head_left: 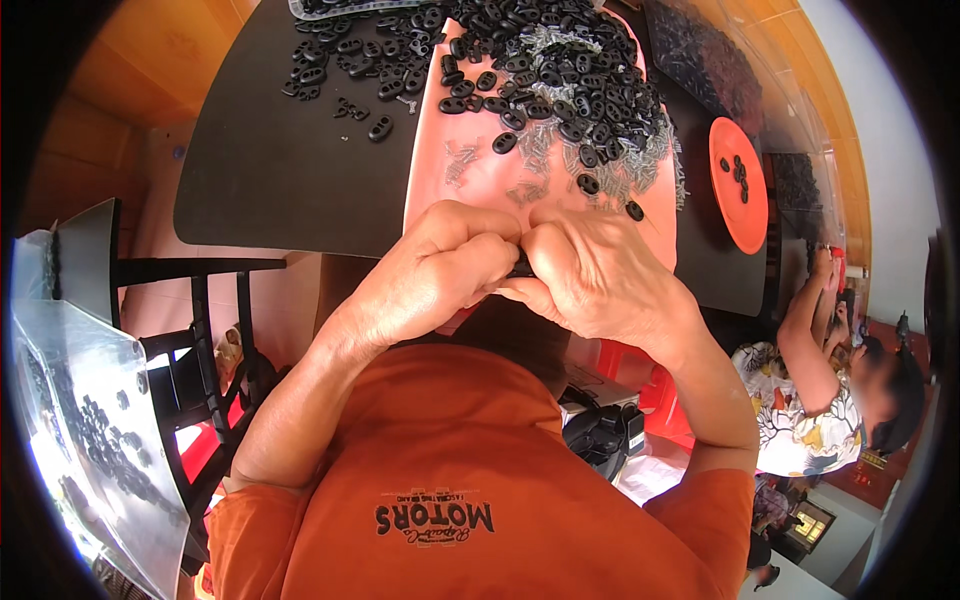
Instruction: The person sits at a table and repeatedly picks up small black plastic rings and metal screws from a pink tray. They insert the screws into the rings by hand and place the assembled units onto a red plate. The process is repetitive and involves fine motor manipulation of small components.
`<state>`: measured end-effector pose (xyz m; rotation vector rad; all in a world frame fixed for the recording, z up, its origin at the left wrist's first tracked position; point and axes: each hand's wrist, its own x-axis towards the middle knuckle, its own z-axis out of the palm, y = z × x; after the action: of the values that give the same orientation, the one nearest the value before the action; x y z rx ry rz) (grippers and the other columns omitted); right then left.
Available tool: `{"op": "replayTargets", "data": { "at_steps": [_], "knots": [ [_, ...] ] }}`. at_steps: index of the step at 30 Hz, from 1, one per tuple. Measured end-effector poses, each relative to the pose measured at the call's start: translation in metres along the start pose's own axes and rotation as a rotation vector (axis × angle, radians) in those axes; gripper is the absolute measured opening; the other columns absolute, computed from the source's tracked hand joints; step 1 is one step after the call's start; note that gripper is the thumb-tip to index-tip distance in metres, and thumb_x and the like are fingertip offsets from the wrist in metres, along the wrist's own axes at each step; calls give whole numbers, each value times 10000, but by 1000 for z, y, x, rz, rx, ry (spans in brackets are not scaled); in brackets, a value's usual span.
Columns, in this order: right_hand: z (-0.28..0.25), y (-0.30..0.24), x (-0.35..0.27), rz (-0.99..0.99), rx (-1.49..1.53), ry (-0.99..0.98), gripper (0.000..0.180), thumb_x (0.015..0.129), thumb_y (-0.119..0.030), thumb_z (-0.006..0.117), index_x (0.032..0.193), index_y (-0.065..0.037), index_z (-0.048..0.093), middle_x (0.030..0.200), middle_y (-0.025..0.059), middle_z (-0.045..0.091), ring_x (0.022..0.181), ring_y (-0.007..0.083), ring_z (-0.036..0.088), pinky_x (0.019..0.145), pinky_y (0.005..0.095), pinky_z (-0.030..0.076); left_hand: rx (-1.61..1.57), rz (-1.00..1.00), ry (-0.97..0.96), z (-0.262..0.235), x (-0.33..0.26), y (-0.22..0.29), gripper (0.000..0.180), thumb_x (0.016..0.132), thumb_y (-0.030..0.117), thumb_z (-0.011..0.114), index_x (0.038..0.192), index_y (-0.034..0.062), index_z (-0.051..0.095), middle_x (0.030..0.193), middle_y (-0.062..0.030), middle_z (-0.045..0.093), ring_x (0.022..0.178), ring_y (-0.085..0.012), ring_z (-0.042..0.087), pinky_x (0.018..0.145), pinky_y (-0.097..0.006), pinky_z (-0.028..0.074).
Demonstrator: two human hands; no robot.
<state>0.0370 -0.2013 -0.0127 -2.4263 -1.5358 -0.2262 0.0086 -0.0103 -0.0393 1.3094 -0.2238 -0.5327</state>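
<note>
My left hand [455, 262] and my right hand [590, 268] meet at the near edge of a pink sheet [428, 180]. Both are closed, fingertips and thumbs pressed together around a small black piece [521, 265]. It looks like a cord lock, though the fingers cover most of it. Just beyond my knuckles, thin silvery springs [535, 150] lie scattered on the sheet. A heap of black oval two-hole cord locks [590, 85] covers its far part, and one loose cord lock [635, 210] lies close to my right hand.
The sheet lies on a black table [290, 180] with more black parts [365, 65] at the far left. An orange plate [738, 225] at the right holds several cord locks. A black chair [205, 330] and a clear bag [110, 370] stand left. Another person [820, 390] sits at the right.
</note>
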Motion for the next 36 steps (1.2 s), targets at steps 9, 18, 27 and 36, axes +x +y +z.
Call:
{"op": "replayTargets", "data": {
  "at_steps": [9, 18, 27, 36],
  "knots": [
    [4, -1, -3, 43, 174, -64, 305, 813, -154, 703, 771, -29, 428, 674, 112, 504, 551, 275, 556, 475, 363, 439, 29, -5, -18, 1, 2, 6, 204, 805, 43, 407, 612, -6, 451, 581, 10, 416, 522, -61, 354, 453, -270, 301],
    [6, -1, 0, 62, 182, 20, 285, 897, -226, 616, 767, -23, 464, 646, 115, 565, 559, 274, 596, 485, 384, 458, -41, 3, 18, 3, 1, 0, 223, 832, 51, 424, 613, 17, 440, 583, 31, 382, 543, -50, 331, 471, -250, 282],
    [-4, -6, -21, 419, 811, 84, 296, 1009, -250, 446, 846, -8, 491, 690, 93, 470, 584, 209, 452, 572, 338, 400, -40, 18, -3, 5, -2, -2, 231, 863, 77, 441, 637, 31, 435, 596, 42, 377, 547, -48, 325, 480, -247, 284],
    [-1, -7, -25, 554, 1033, 35, 260, 993, -190, 503, 810, -7, 494, 643, -7, 374, 603, 54, 339, 517, 239, 309, 195, 154, 62, 11, -4, -2, 180, 885, 141, 526, 767, 6, 534, 637, -40, 496, 560, -132, 450, 529, -291, 389]
  ]
}}
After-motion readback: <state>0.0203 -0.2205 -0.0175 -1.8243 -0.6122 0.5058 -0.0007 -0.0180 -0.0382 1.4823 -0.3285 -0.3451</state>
